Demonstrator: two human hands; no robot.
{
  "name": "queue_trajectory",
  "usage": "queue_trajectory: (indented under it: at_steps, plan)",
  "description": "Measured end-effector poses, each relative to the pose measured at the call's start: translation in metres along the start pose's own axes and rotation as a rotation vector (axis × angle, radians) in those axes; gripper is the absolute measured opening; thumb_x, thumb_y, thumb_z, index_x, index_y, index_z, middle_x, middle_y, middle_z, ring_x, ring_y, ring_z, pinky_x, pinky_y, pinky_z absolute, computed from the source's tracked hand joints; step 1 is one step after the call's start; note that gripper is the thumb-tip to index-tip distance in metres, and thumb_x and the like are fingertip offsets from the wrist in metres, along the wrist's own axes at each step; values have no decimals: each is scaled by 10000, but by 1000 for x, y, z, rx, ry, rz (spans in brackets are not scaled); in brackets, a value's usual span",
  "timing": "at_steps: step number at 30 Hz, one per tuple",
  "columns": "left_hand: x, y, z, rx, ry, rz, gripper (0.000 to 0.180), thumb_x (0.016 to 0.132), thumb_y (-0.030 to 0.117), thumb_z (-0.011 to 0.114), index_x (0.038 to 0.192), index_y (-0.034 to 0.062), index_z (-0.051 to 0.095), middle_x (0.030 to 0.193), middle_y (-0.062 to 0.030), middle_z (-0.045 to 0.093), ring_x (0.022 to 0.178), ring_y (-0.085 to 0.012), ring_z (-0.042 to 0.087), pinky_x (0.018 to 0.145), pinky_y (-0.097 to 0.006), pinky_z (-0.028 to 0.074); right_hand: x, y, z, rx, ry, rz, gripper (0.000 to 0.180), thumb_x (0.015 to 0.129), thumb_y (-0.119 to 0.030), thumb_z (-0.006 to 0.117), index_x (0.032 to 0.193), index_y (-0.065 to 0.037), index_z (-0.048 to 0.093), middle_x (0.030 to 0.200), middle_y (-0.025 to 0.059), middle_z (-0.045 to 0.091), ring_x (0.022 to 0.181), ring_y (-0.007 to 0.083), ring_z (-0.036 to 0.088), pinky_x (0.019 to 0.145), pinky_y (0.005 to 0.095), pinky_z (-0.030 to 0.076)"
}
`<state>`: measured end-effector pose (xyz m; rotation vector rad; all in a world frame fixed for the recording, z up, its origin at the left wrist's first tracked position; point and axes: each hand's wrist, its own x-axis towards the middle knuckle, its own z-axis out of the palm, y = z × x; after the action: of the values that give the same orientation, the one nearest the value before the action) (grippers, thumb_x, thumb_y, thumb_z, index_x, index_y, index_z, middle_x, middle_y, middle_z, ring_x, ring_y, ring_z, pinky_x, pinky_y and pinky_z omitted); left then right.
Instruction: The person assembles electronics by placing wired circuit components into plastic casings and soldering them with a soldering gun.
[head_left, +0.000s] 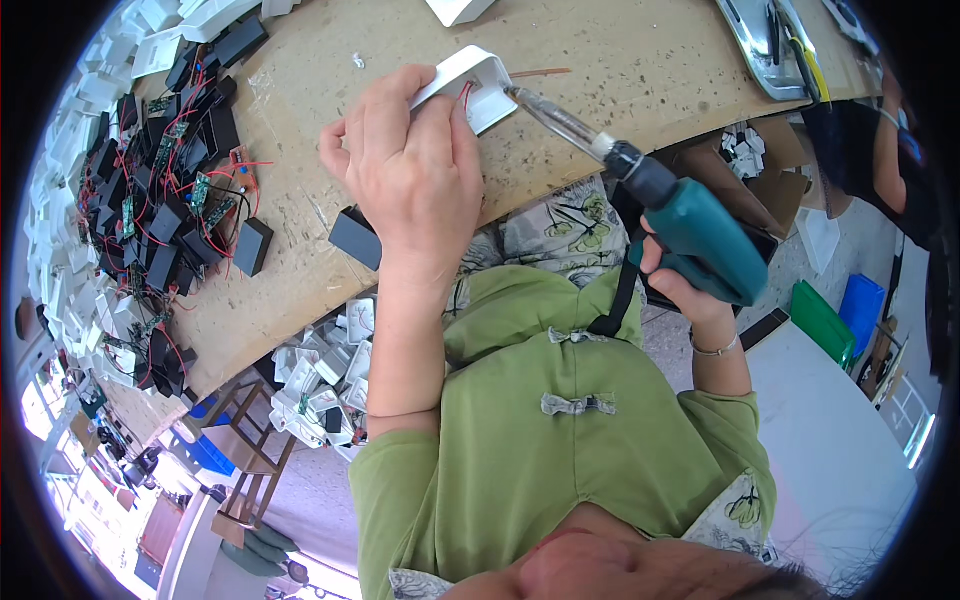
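My left hand [415, 165] is closed around a white plastic housing [492, 72], steadying it above the table with its hollow side showing. Thin red wires [466, 96] run inside the housing near my fingertips. My right hand [690, 292] grips a green pistol-style soldering gun [705, 235] by its handle. Its long metal tip reaches the housing's right edge; whether it touches cannot be told. A thin brown strip [540, 72] lies on the table behind the housing. By my left wrist rests a black box [356, 238].
At left, black boxes with circuit boards and red wires [165, 215] are heaped beside piled white housings [60, 230]. More white housings [325, 370] sit below the table edge. A metal tray [765, 45] with tools stands far right, near another person's arm [888, 150] and a cardboard box [780, 170].
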<state>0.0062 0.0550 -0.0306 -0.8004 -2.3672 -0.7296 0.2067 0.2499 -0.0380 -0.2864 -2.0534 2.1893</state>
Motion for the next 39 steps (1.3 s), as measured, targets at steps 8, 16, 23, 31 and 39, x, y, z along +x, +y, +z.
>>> queue_trajectory:
  at_steps: [8,16,23,31,39]
  plan:
    - [3,-1,3,-8,7,22,54,702,50,658,753,32,648,976,-28,592,883,-211,548,833,-372,351,15,-6,6,-378,-41,-181,617,701,-17,781,1230,95,484,1056,166,633,830,200,640,737,291,521]
    - [4,1,7,6,9,7,52,684,40,662,730,37,638,965,-24,590,871,-208,544,816,-366,355,26,-3,11,-371,-17,-218,616,698,-40,786,1227,76,492,1133,184,611,961,256,632,819,319,505]
    - [5,2,6,36,2,-8,62,675,50,673,724,43,635,962,-19,587,872,-205,541,812,-374,351,33,-6,11,-444,-60,-203,613,701,-58,788,1236,38,503,1127,141,618,976,232,625,836,311,494]
    - [5,2,7,5,6,-25,72,667,37,674,723,35,628,964,-30,581,871,-220,539,812,-377,361,41,-15,13,-517,-77,-237,613,679,-31,789,1225,36,517,1057,153,634,884,241,643,773,299,508]
    - [5,1,9,-63,27,-13,83,657,-6,660,716,11,605,969,-64,571,858,-254,531,744,-375,410,44,-24,11,-607,-113,-301,618,723,-57,785,1238,92,479,927,93,642,702,118,589,661,244,483]
